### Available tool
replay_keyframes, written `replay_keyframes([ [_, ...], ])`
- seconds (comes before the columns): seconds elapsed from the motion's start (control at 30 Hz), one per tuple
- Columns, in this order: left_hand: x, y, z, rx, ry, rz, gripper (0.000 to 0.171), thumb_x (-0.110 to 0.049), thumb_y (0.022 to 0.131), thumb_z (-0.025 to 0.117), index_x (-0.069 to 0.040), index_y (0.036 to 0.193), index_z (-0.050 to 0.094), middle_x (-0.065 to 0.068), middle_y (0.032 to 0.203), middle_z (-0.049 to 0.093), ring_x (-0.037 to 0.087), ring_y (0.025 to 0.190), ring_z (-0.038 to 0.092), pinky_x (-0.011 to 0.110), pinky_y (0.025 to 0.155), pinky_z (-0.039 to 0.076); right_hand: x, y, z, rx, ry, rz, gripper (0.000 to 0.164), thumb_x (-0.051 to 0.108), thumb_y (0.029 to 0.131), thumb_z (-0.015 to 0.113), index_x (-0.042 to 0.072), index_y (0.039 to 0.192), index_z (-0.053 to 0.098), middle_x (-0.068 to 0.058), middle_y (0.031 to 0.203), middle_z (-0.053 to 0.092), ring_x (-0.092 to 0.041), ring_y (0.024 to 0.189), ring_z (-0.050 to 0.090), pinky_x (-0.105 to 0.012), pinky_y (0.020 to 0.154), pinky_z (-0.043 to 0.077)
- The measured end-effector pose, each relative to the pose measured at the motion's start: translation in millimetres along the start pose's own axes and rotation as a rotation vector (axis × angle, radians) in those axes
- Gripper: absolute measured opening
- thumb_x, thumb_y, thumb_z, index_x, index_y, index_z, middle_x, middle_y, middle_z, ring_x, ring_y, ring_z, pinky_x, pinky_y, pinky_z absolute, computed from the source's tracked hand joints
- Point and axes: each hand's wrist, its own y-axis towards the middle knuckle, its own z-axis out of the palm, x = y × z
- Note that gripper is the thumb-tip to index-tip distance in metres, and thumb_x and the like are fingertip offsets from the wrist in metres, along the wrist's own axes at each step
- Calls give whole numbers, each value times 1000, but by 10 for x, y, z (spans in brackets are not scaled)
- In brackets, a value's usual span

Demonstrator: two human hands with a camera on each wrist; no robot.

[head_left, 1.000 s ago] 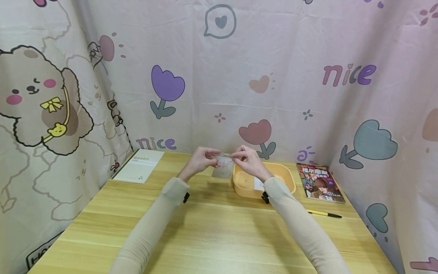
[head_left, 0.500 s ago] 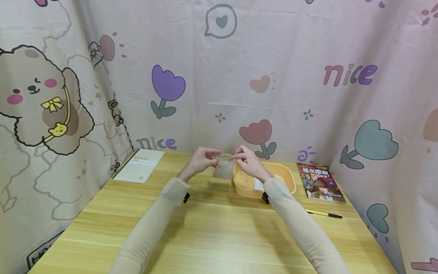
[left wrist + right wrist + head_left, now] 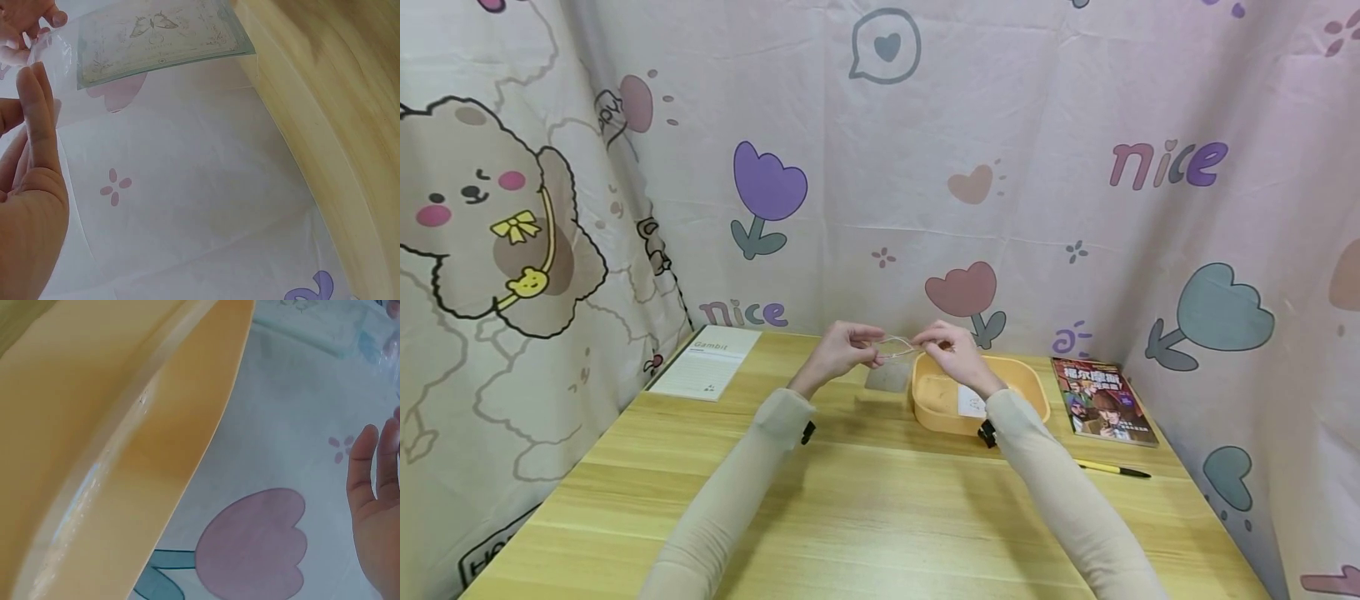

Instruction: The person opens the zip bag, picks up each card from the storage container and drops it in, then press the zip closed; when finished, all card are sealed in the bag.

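Observation:
A clear plastic bag hangs above the table between both hands, its mouth spread into a narrow loop. Inside it is a pale green printed card with a butterfly picture. My left hand pinches the left side of the mouth between thumb and fingers. At the opposite side, my right hand grips the mouth's edge with its fingertips, above the rim of a yellow plastic box. In the right wrist view that hand is partly cut off by the frame.
A white pad marked "Gambit" lies at the back left of the wooden table. To the right of the box, which bears a white label, are a comic-style magazine and a yellow pen. A patterned curtain hangs behind.
My right hand has shifted slightly right, and the bag's mouth is spread wider than before. The left hand has stayed in place.

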Motion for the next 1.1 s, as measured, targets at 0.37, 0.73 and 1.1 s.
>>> replay_keyframes([
  [0.37,15,-4,1,-3,36,36,40,11,85,57,10,125,61,27,125,63,24,76,74,39,71,64,201,-169,-295,23,-6,89,15,-1,90,63,-6,101,73,-25,101,71,-38,83,68,-25,71,56],
  [0.73,17,-11,9,-5,48,23,40,11,86,57,9,126,60,26,125,64,38,83,72,44,75,63,-49,-297,-467,106,-1,200,16,6,91,66,0,103,73,-20,99,72,-29,86,66,-20,71,55],
  [1.1,38,-8,0,-5,42,30,40,11,86,56,11,126,58,24,125,64,38,83,73,40,72,63,-699,-427,-506,163,-27,285,24,7,89,70,-5,109,70,-16,97,73,-14,82,63,-20,70,53],
])
